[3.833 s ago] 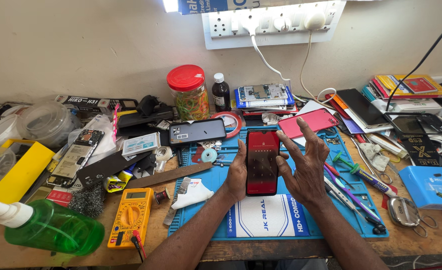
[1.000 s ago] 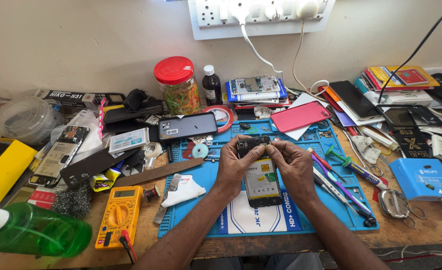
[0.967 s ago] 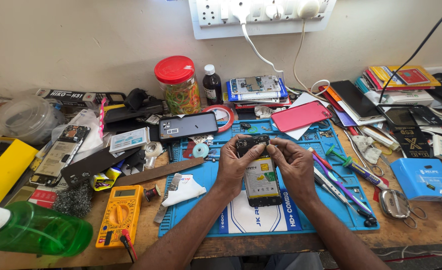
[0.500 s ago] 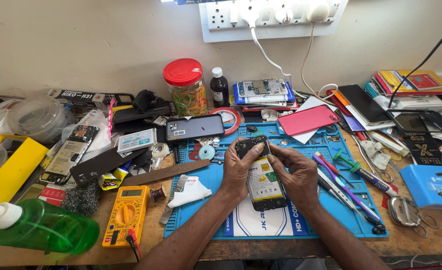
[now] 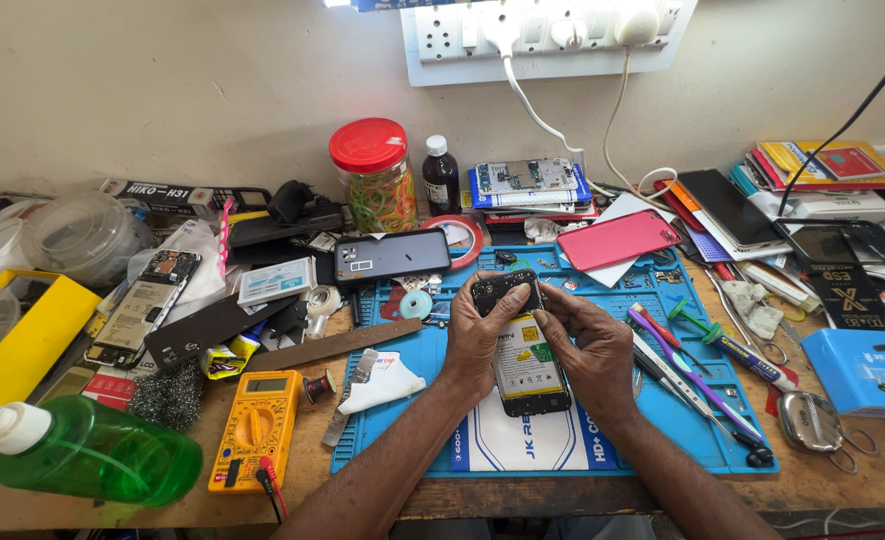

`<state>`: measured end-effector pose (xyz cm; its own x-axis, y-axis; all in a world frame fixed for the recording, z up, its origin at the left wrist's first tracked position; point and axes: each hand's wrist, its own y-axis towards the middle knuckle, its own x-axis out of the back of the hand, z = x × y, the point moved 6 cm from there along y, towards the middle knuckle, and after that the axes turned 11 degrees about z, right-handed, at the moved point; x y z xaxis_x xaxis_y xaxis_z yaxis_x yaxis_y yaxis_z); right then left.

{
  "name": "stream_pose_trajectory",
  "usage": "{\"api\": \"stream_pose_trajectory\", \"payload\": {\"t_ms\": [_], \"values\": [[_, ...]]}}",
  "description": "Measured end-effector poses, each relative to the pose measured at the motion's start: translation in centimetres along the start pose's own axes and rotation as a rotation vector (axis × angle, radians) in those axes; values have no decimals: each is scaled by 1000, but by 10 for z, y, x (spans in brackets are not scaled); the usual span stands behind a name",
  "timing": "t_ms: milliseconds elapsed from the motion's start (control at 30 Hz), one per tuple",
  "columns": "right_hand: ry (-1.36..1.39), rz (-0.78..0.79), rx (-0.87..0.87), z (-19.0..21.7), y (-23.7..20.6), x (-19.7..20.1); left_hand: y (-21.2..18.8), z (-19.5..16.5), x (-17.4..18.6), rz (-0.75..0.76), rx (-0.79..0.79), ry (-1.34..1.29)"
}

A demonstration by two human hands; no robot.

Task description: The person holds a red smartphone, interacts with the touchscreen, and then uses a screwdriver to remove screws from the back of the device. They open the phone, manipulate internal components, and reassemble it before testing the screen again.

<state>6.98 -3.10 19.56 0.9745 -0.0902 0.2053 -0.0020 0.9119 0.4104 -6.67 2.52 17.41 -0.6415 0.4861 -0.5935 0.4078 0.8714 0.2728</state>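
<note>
Hands, left and right, apparently grip opened phone on mat.

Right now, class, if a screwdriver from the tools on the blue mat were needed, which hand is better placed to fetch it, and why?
Probably the right hand. The screwdrivers lie just beside it on the blue mat. The left hand is on the far side of the opened phone, so it would have to cross over.

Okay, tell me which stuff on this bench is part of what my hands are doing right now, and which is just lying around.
In hand:
- left hand and right hand grip the opened black phone with its back off
- blue rubber work mat under it

Lying about:
- yellow multimeter
- green plastic bottle
- red-lidded glass jar
- pink phone cover
- dark phone back panel
</note>
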Motion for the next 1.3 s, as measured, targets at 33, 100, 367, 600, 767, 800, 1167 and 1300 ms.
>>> {"api": "stream_pose_trajectory", "payload": {"t_ms": [33, 100, 367, 600, 767, 800, 1167, 1300], "values": [[-30, 3, 16, 1, 0, 0, 0, 1, 0, 3, -4, -10], [-87, 11, 54, 2, 1, -1, 1, 1, 3, 4, -8, 23], [-133, 37, 115, -3, 2, -2, 4, 4, 10, 22, -32, 11], [-138, 58, 88, 3, 0, -4, -1, 4, 7, -11, -11, 21], [-28, 46, -69, 6, 2, -1, -3, 3, 1, -46, -26, 10], [0, 49, -132, 4, 1, 0, -3, 0, -1, -33, -45, 27], [-288, -101, 264, 31, -5, 7, -20, 30, -34, 196, 3, 334], [-482, 11, 395, 38, -7, -5, -15, 46, -19, 309, 173, -444]]}}
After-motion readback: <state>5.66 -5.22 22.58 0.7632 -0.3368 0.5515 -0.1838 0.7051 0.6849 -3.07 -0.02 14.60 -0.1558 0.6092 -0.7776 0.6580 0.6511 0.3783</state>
